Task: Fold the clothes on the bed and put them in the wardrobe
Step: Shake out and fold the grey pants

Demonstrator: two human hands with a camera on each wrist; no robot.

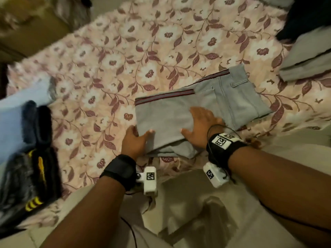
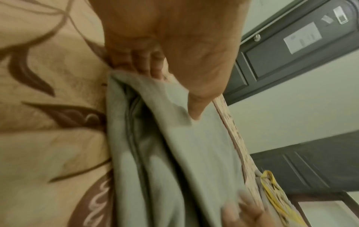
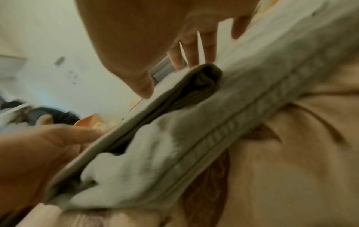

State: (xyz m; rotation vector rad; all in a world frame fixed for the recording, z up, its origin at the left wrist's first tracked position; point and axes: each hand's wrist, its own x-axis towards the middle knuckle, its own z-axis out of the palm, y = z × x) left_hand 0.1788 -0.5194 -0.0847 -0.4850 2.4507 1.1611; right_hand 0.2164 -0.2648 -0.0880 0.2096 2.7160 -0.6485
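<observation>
Left hand (image 1: 134,140) grips the near-left corner of the folded grey trousers (image 1: 180,115); right hand (image 1: 201,126) lies flat on top, fingers straight.
Trousers lie on the floral bed (image 1: 125,51) directly ahead of both hands, long axis running left to right, waistband end far right; both hands equally near.

My left hand (image 1: 133,142) pinches with thumb on top, fingers curled beneath. My right hand (image 1: 200,125) lies flat, fingers straight, palm down.
</observation>
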